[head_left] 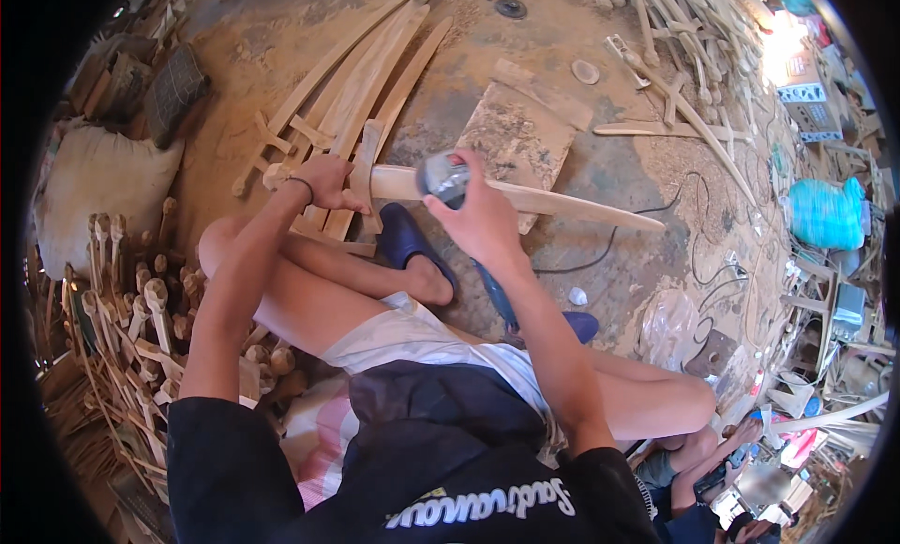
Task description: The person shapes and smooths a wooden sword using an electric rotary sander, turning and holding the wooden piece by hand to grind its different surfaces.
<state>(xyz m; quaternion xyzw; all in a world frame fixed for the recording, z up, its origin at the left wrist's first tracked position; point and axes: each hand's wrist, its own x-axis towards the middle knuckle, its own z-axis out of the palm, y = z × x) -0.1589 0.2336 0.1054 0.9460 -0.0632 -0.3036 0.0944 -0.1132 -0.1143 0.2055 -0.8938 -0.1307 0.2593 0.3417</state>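
Observation:
A pale wooden sword (578, 206) with a curved blade and a crossguard lies across in front of me, its tip toward the right. My left hand (328, 182) is closed around its handle, just left of the crossguard (366, 174). On the blade's near part, my right hand (478, 211) grips a power grinder with a grey, rounded head (444, 178); motion blurs it. A blue-teal part (495, 296) shows under my right forearm; I cannot tell whether it belongs to the grinder. Beneath the blade lies a worn wooden board (518, 136).
Several wooden swords (375, 85) lie beyond my left hand, and more pieces (680, 38) at far right. Carved handles (155, 310) crowd my left side. A black cord (698, 202) winds over the dusty floor. Another person's arm (698, 464) shows at lower right.

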